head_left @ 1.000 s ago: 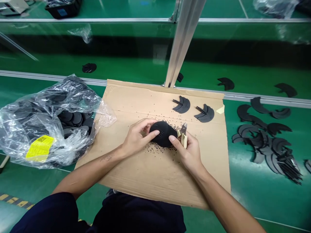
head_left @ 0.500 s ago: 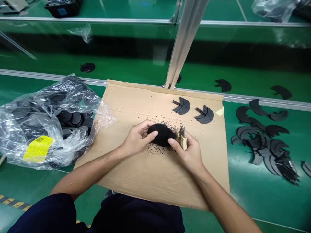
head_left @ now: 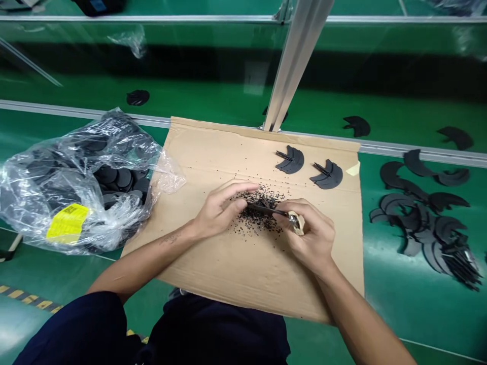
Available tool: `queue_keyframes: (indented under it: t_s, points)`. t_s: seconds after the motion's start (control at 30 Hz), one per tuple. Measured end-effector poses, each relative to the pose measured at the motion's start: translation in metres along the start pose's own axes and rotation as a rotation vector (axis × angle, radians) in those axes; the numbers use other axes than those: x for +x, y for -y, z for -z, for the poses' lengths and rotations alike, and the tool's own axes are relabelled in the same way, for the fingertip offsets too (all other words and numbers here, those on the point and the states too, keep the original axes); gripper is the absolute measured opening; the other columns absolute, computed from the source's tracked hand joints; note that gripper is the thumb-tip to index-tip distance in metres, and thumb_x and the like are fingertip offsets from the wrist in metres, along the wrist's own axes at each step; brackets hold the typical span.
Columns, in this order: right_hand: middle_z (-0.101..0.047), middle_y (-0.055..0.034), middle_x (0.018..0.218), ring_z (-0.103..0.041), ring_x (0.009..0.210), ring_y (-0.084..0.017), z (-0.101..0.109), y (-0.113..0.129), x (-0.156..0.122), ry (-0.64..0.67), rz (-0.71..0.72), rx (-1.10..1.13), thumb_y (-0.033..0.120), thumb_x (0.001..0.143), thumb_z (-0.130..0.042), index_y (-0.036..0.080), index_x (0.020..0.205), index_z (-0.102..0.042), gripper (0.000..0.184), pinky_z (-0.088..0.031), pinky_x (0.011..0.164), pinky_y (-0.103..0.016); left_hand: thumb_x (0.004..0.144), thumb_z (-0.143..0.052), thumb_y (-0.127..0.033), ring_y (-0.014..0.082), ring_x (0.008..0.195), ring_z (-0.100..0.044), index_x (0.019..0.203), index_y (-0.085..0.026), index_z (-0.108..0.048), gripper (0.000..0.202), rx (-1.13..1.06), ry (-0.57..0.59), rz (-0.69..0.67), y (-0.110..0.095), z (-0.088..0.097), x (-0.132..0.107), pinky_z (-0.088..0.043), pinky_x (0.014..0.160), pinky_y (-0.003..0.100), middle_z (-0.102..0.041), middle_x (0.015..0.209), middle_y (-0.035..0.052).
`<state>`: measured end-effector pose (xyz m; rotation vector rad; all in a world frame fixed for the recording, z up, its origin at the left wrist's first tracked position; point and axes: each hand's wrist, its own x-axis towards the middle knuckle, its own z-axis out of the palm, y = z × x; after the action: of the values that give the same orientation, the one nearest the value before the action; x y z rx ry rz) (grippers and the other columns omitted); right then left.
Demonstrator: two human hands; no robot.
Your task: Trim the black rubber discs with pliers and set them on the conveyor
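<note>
My left hand point(head_left: 220, 209) pinches the left end of a thin black disc point(head_left: 261, 208), turned nearly edge-on above the cardboard sheet point(head_left: 213, 268). The disc's right end meets the fingers of my right hand point(head_left: 310, 233). In that same hand sits a small metal cutting tool point(head_left: 294, 221) with a pale, wrapped-looking handle; its exact kind is partly hidden by the fingers. Small black scraps point(head_left: 262, 223) lie scattered below the disc. Two fanned clusters of black curved pieces, a left one point(head_left: 291, 159) and a right one point(head_left: 327, 176), rest on the cardboard's far right part.
On the left lies a clear plastic bag point(head_left: 68, 167) of black discs, bearing a yellow label point(head_left: 68, 223). Loose black curved pieces point(head_left: 422, 218) are heaped on the green table to the right. A metal post point(head_left: 292, 76) rises behind the cardboard.
The black disc has turned from showing its broad face to nearly edge-on. My right hand has rolled over with the cutting tool, whose metal tip no longer points up. The view has shifted slightly.
</note>
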<state>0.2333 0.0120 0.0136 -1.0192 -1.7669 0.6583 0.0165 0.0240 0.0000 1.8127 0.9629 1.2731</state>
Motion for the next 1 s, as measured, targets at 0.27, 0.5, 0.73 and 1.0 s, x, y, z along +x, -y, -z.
queue_keyframes:
  t_s: [0.27, 0.5, 0.73, 1.0]
  points:
    - [-0.071, -0.0032, 0.085, -0.069, 0.076, -0.017, -0.004, -0.004, 0.001, -0.001, 0.018, 0.039, 0.013, 0.085, -0.071, 0.023, 0.092, -0.066, 0.013, -0.057, 0.068, -0.033, 0.091, -0.072, -0.028, 0.0122, 0.078, -0.076, 0.098, -0.017, -0.079, 0.015, 0.093, -0.111, 0.055, 0.010, 0.005, 0.004, -0.064, 0.075, 0.026, -0.081, 0.090, 0.0045]
    - [-0.073, -0.0038, 0.086, -0.070, 0.078, -0.019, -0.008, -0.001, -0.002, 0.008, -0.019, 0.140, 0.014, 0.084, -0.072, 0.024, 0.092, -0.067, 0.013, -0.059, 0.070, -0.035, 0.095, -0.056, -0.058, 0.0176, 0.099, -0.073, 0.116, -0.019, -0.074, 0.048, 0.022, 0.082, -0.086, 0.000, 0.003, 0.005, -0.060, 0.086, 0.034, -0.078, 0.106, 0.0104]
    - [-0.074, -0.0038, 0.090, -0.072, 0.082, -0.018, -0.013, -0.003, -0.006, 0.059, 0.050, 0.211, 0.006, 0.082, -0.070, 0.024, 0.095, -0.068, 0.023, -0.059, 0.074, -0.033, 0.084, -0.080, -0.030, 0.0160, 0.088, -0.074, 0.108, -0.018, -0.076, 0.028, -0.023, -0.006, -0.131, -0.010, -0.004, 0.000, -0.062, 0.080, 0.030, -0.079, 0.093, 0.0077]
    - [-0.076, -0.0049, 0.091, -0.073, 0.081, -0.019, -0.012, -0.004, -0.005, 0.077, 0.100, 0.160, 0.011, 0.083, -0.071, 0.024, 0.095, -0.069, 0.018, -0.059, 0.072, -0.033, 0.092, -0.070, -0.026, 0.0172, 0.093, -0.076, 0.113, -0.019, -0.074, 0.022, 0.089, 0.045, -0.235, -0.014, 0.002, 0.001, -0.064, 0.085, 0.031, -0.080, 0.097, 0.0082]
